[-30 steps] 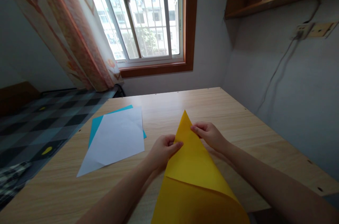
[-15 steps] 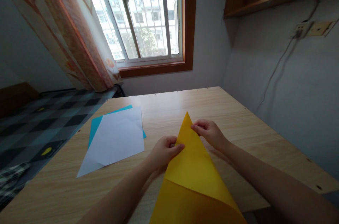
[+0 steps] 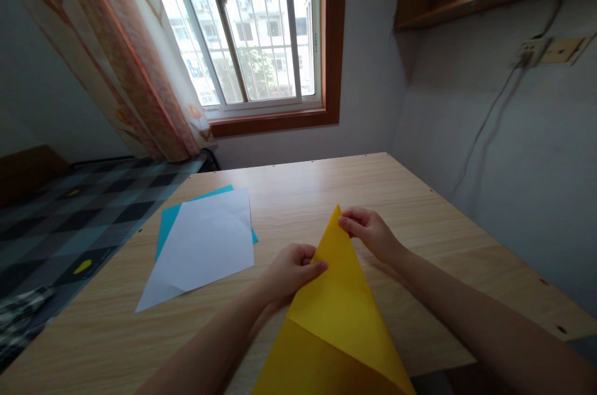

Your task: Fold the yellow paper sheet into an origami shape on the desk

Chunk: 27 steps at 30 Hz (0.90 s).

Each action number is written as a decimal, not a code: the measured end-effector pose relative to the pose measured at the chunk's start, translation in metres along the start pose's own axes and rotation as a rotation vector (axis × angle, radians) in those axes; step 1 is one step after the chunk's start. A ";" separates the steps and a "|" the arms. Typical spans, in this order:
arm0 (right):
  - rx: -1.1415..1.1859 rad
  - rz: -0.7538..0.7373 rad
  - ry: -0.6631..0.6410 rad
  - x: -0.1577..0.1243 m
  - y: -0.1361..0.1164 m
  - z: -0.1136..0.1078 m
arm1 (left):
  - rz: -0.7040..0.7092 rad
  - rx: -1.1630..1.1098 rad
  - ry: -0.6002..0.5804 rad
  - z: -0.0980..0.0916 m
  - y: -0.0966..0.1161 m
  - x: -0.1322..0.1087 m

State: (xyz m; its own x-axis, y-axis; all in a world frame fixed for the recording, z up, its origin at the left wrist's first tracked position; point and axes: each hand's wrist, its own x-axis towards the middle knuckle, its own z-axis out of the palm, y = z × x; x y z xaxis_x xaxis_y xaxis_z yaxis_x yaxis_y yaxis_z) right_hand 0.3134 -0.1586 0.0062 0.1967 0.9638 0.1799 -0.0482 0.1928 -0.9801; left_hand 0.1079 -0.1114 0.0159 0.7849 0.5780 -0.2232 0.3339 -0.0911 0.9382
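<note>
A sheet of yellow paper (image 3: 336,295), folded or rolled to a pointed tip, is held above the table, its tip pointing away from me. My left hand (image 3: 295,270) pinches its left edge, thumb on top and fingers curled beneath. Close to the tip, my right hand (image 3: 370,230) grips the right edge between thumb and fingers. An overlapping edge crosses the paper lower down, and the near end runs out of the bottom of the view.
White paper (image 3: 209,249) lies over a blue sheet (image 3: 168,224) on the left of the wooden table (image 3: 298,196). A bed with a checked cover (image 3: 116,190) adjoins the left side. The window (image 3: 261,28) and a wall socket (image 3: 534,50) are beyond.
The yellow paper's tip has shifted slightly right and toward me, and its near end has swung left. Both hands keep hold; the left moved slightly right.
</note>
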 end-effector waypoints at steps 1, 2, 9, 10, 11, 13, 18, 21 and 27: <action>0.006 0.000 0.008 0.000 0.000 0.000 | 0.002 0.034 -0.002 0.000 -0.002 0.001; 0.007 0.001 0.020 0.000 -0.001 0.000 | 0.005 0.060 -0.005 -0.001 -0.003 0.001; -0.006 -0.005 0.059 0.000 -0.003 0.003 | -0.012 0.086 -0.042 -0.002 -0.008 0.003; 0.004 -0.003 0.061 0.000 -0.003 0.003 | -0.021 0.084 -0.055 -0.002 -0.008 0.003; 0.013 -0.002 0.063 0.000 -0.002 0.002 | -0.031 0.086 -0.065 -0.002 -0.008 0.003; 0.024 -0.003 0.072 0.001 -0.001 0.001 | -0.046 0.108 -0.077 -0.002 -0.008 0.002; 0.025 -0.006 0.097 0.001 -0.001 0.000 | -0.025 0.178 -0.074 -0.003 -0.006 0.002; 0.022 -0.013 0.113 0.000 -0.002 0.001 | -0.028 0.202 -0.071 -0.003 -0.005 0.002; 0.009 -0.043 0.174 0.002 -0.003 -0.001 | -0.017 0.237 -0.089 -0.001 -0.006 0.001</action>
State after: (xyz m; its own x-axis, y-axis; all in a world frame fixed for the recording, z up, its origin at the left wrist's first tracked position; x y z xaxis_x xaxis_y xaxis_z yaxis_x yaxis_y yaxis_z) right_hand 0.3151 -0.1573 0.0095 0.3648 0.9086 0.2032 -0.0452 0.2353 -0.9709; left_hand 0.1062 -0.1090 0.0099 0.8174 0.5087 -0.2702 0.4521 -0.2759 0.8482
